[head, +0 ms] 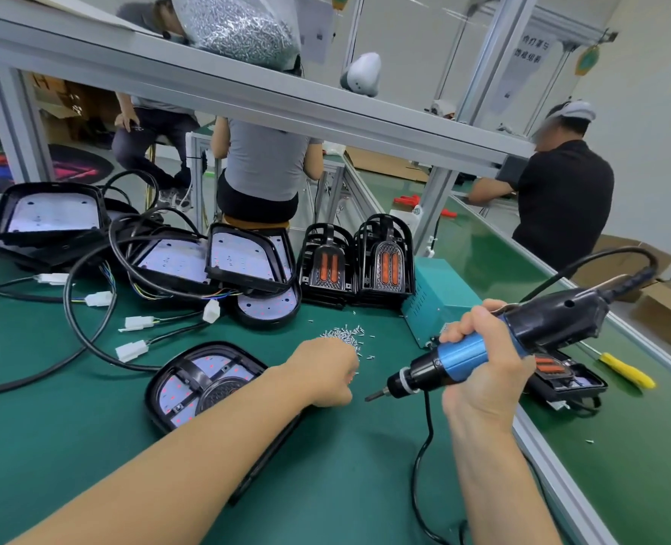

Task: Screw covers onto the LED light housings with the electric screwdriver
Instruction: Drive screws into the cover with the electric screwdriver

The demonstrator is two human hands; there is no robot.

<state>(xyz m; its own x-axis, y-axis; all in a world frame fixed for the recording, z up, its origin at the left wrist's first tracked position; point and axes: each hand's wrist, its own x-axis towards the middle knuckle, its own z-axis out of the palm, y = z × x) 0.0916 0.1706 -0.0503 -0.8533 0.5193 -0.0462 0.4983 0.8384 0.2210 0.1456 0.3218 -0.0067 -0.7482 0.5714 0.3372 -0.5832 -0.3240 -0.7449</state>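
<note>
Over the green mat (70,418), right hand (479,371) gripping the electric screwdriver (495,340), left hand (326,371) fisted at the screws (345,334).

Screws (347,335) btwn housing (192,383) (L) & screwdriver (483,348) (R).

In my right grip (479,371) the electric screwdriver (495,344) has a smooth blue metallic sleeve between glossy black plastic ends, and a dark metal bit. Under my left grip (326,371) lies a matt green tabletop (50,407) with a loose heap of shiny metal screws (347,335) just beyond. Beside that grip, the LED light housing (204,381) is glossy black plastic over a pale matt board.
</note>
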